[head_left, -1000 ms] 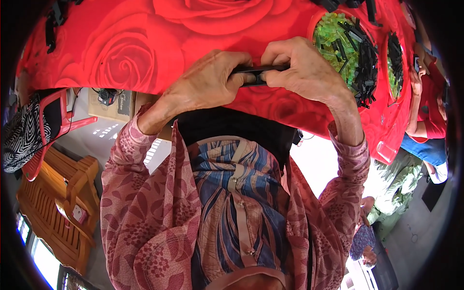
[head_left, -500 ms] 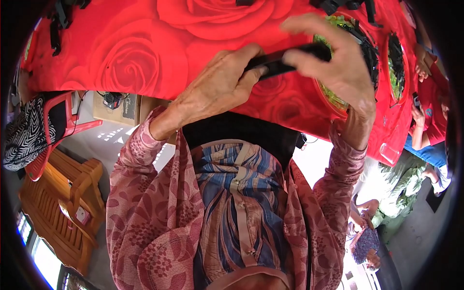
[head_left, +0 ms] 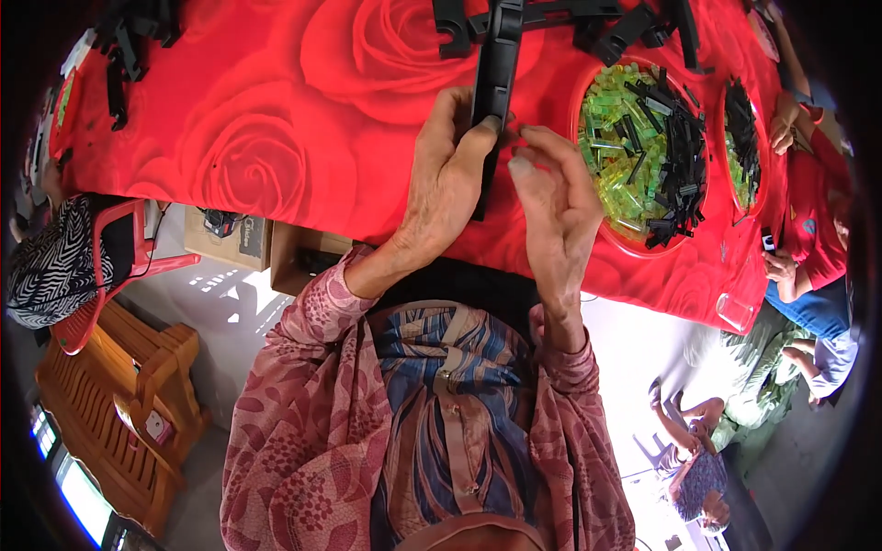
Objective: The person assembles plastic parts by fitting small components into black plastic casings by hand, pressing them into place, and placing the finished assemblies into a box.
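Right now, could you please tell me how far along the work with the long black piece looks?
Done: several black parts lie at the table's far edge. In hand: the left hand has a grip on a long black piece, and the right hand fingers its side. Left: the red bowl holds many green and black small parts.

We see a counter (head_left: 276, 119) covered in bright red cloth printed with large roses. The long strip (head_left: 496, 73) in our left hand (head_left: 450, 184) is black. The red bowl (head_left: 643, 138) holds translucent yellow-green pieces mixed with black ones. Our sleeves (head_left: 303, 395) are pink with a floral print over a blue striped shirt (head_left: 450, 404).
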Demonstrator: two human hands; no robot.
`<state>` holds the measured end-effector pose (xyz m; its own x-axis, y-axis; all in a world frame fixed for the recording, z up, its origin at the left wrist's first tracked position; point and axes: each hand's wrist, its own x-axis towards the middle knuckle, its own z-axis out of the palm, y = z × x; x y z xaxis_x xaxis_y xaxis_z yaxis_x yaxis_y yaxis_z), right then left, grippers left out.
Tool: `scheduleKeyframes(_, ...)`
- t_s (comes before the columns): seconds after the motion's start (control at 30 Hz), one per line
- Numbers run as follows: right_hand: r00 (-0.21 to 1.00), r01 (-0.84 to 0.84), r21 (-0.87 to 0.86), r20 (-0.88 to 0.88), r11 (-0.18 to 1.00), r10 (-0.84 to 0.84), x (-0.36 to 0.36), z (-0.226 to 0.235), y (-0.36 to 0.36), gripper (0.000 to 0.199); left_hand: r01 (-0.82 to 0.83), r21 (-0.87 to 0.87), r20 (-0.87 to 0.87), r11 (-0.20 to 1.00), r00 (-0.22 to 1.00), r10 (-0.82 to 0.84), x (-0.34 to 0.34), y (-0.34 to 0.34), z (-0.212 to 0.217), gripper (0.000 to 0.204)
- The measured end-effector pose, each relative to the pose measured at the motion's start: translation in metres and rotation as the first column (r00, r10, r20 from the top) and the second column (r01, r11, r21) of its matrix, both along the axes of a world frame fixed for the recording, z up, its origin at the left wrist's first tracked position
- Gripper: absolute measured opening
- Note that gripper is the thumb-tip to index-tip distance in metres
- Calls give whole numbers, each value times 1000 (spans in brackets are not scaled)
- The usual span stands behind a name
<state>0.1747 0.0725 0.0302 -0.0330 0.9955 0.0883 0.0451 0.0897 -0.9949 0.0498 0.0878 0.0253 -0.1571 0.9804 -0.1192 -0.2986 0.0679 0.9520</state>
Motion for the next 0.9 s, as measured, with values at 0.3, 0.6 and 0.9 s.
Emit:
scheduleKeyframes(0.3, 989, 45, 21, 137, 999, -47, -11, -11, -9, 44, 45, -70, 77, 997, 996, -40, 6, 0, 0, 26)
scheduleKeyframes(0.6, 961, 50, -33, 273, 998, -39, -6, -8, -8, 35, 99, 52, 142, 994, 984, -105, 9, -2, -7, 44)
scheduleKeyframes(0.9, 883, -21, 411, 436, 912, -176, -16, -9, -9, 47, 280, 91, 649, 956, 712, -270, -10, 15, -21, 45)
